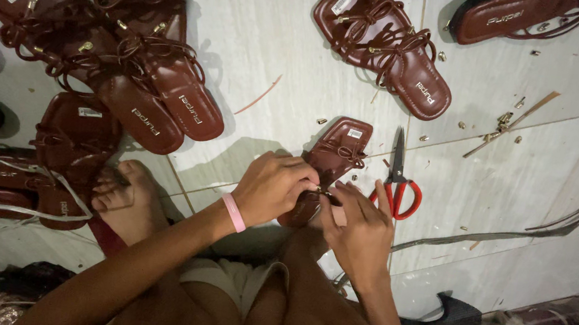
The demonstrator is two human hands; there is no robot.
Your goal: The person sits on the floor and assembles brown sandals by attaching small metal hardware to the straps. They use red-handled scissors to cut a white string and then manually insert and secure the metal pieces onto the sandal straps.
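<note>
At nine o'clock of the tiled floor (278, 61) we saw a heap of dark brown strappy sandals (110, 58), laces tangled and brass tips showing, with more sandals stacked below them beside a bare foot (124, 199). Our left hand (273, 186), a pink wristband (233, 212) on its wrist, was closed around the near end of a single brown sandal (333, 156) lying at the centre of the floor, toe pointing toward twelve o'clock; the grip was tight on the laces there. Our right hand (361, 227) met it just beside, its fingers pinched narrow on the same lace end, though what small piece sat between the fingertips we could not tell. At three o'clock of that sandal, nearly touching it, lay scissors with red handles (396, 184), blades toward twelve. Another laced sandal (395, 48) rested at twelve o'clock, and one more (516, 18) at one o'clock. Small brass beads (505, 121) and a thin wooden stick (516, 122) were scattered at two o'clock, and dark strap offcuts (570, 217) trailed at three o'clock.
</note>
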